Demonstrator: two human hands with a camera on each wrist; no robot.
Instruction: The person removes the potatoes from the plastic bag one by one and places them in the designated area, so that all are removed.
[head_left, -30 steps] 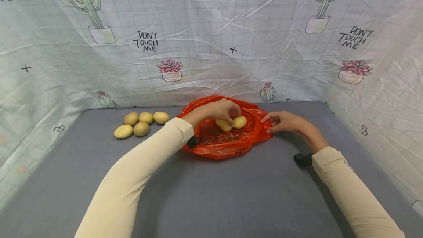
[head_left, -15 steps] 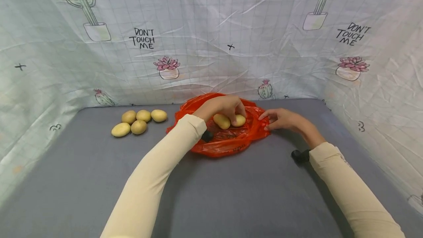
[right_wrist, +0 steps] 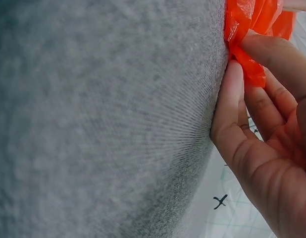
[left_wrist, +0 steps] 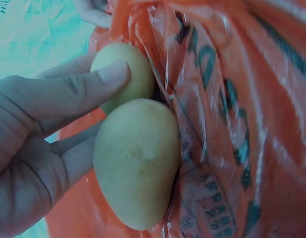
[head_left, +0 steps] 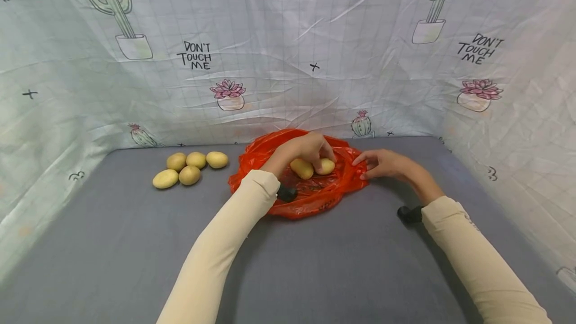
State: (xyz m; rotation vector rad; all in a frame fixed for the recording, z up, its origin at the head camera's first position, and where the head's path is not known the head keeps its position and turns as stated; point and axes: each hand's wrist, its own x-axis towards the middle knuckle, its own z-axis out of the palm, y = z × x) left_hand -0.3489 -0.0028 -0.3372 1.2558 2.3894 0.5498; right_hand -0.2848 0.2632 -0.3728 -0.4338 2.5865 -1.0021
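An orange-red plastic bag (head_left: 301, 209) lies spread with its mouth open near the back of the table. Two yellow potatoes are in it, side by side. My left hand (head_left: 310, 149) reaches into the bag and holds the right-hand potato (head_left: 327, 166), thumb on its near side; the thumb covers part of this potato (left_wrist: 138, 69) in the left wrist view. The other potato (head_left: 302, 169) sits free beside it, close to my palm. At the bag's right edge, my right hand (head_left: 388, 164) pinches the plastic between thumb and fingers (right_wrist: 272, 47).
Several more potatoes (head_left: 190, 175) lie grouped on the grey tabletop (head_left: 288, 269) to the left of the bag. Behind the table hangs a pale curtain (head_left: 279, 59) printed with cacti, and it also runs along both sides.
My left hand has shifted a little rightward, from over the left potato in the bag to the right one. The right hand stays at the bag's edge. The head view has tilted slightly.
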